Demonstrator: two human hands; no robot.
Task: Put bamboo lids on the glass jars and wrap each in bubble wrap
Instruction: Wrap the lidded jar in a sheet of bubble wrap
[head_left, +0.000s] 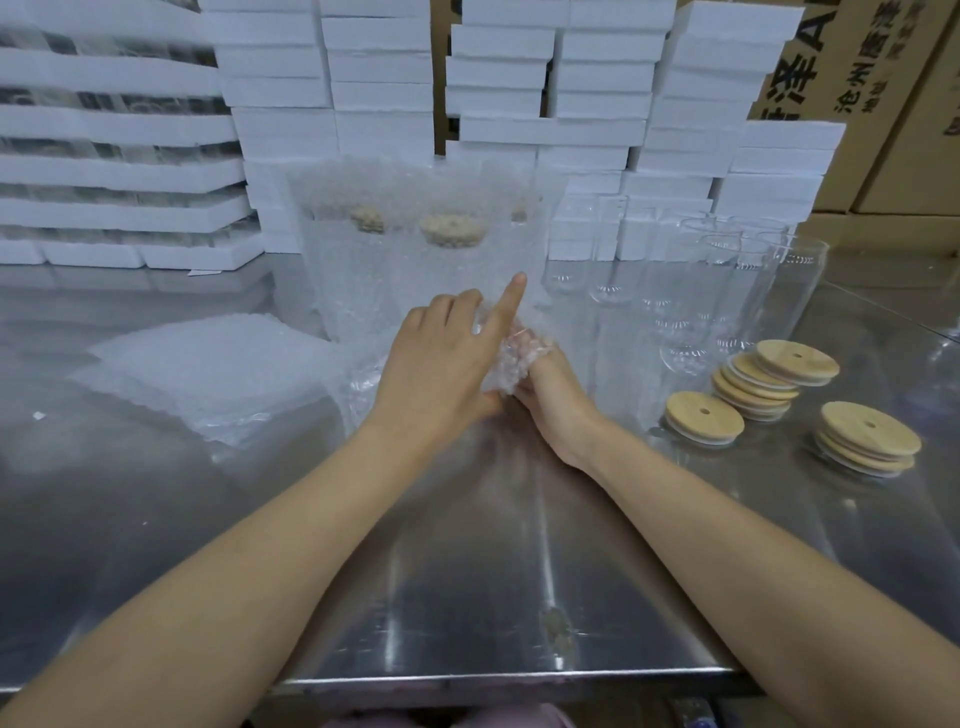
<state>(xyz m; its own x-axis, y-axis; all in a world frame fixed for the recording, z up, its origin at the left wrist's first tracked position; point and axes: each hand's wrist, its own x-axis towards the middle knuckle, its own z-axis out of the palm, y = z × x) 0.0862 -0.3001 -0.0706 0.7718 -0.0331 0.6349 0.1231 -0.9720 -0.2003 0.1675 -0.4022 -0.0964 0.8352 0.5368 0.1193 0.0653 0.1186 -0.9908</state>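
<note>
Head view: the person works a bundle of bubble wrap (500, 364) mid-surface (467, 571); the jar inside it can't really be made out. The left hand (441, 358) clutches it, index finger sticking straight out, and the right hand (550, 387) curls round it from the right. Best bet imo: pull the wrap taut and tuck the loose end. Spare bamboo lids (769, 379) sit right.

Upright glass jars (779, 291), stacked bamboo lids (759, 385), piled bubble wrap (208, 374)
</note>
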